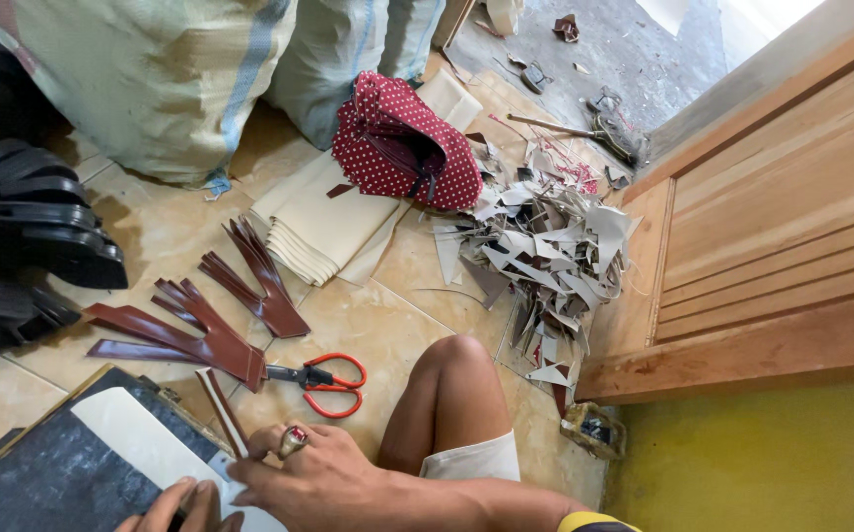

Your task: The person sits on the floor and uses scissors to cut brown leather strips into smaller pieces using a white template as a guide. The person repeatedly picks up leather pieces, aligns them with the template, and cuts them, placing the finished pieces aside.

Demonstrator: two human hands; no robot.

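Sacks (pixel 166 79) of woven plastic stand far beyond the fingertips at the back of the tiled floor (pixel 387 315), bulging and shut, so what fills them cannot be told; beside them a red polka-dot bag (pixel 402 138) lies with its zip mouth gaping, its inside too dark to read. Nearer, the right hand (pixel 323 478), a ring on one finger, lies flat with fingers slightly spread, the fingertips pinching a narrow brown strip (pixel 222 406) that runs up and away from them. The left hand (pixel 175 507) sits just below, only partly in view, fingers pressed down on a pale sheet (pixel 146 443) that rests on a dark board (pixel 42 473). Just beyond the right fingertips lie red-handled scissors (pixel 320 382), blades touching a fan of cut brown leather pieces (pixel 185 330). Farther out from the fingers sits a stack of cream sheets (pixel 313 227), and off to the right of them a heap of grey and white offcuts (pixel 545 256) spreads against a wooden door (pixel 772 227). Black shoe soles (pixel 23 227) are piled well to the left of both hands. A bare knee (pixel 456 369) rises just right of the right hand, and a yellow wall (pixel 772 463) shows under the door's edge.
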